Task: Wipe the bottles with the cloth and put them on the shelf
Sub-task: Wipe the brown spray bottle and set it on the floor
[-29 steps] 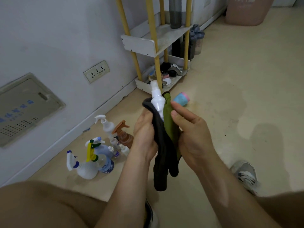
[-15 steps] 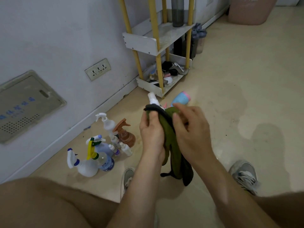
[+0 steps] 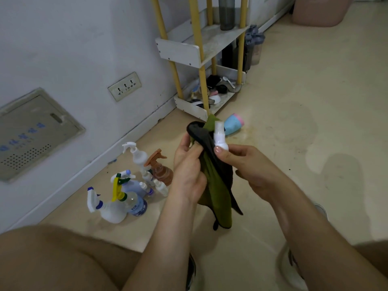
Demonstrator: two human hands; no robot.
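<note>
White spray bottle (image 3: 219,137) stands upright above the floor (image 3: 294,114), pinched between the thumb and fingers of our right hand (image 3: 255,171). Our left hand (image 3: 188,171) grips the green-black cloth (image 3: 217,185), fingers curled round it, against the bottle's side.

**What the view keeps back**

The lower body of the small white spray bottle (image 3: 219,137) is hidden behind the cloth (image 3: 218,185) and the thumb of the right hand (image 3: 256,169). The left hand (image 3: 189,169) has its fingers out of sight behind the cloth. The shelf (image 3: 178,51) and the grey bottle (image 3: 226,15) on its upper tier run off the top edge, as does the pink bin (image 3: 319,13). The clutter (image 3: 218,89) in the shelf's bottom tray is too small to tell apart. The wall panel (image 3: 31,133) has blurred lettering and is cut by the left edge.
</note>
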